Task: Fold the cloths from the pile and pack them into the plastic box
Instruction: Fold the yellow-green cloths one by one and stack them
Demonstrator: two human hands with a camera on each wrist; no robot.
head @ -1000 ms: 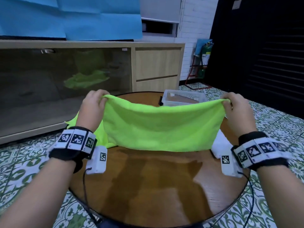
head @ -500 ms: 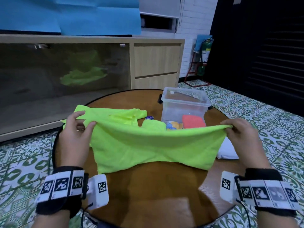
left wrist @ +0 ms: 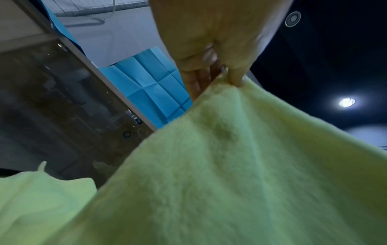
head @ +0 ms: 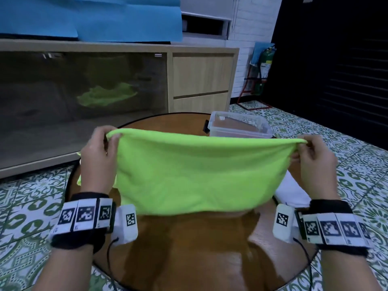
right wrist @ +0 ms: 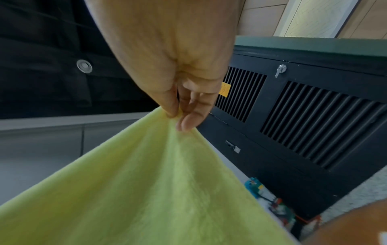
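A bright green cloth [head: 195,173] hangs stretched between my two hands above the round wooden table [head: 189,259]. My left hand [head: 98,156] pinches its upper left corner, seen close in the left wrist view on the green cloth [left wrist: 240,165]. My right hand [head: 312,158] pinches the upper right corner, thumb and fingers closed on the green cloth [right wrist: 159,182]. The clear plastic box [head: 239,124] stands at the table's far right, partly hidden behind the cloth. More green cloth [head: 80,181] lies behind my left hand.
A white cloth [head: 291,192] lies on the table by my right wrist. A long wooden cabinet with a dark glass front [head: 84,97] stands beyond the table. Patterned tile floor [head: 357,156] surrounds the table. A fire extinguisher [head: 265,59] stands at the back wall.
Half a second ago the cloth was low, draped onto the table; both hands have lifted it again, so it hangs taut and hides the box contents and pile.
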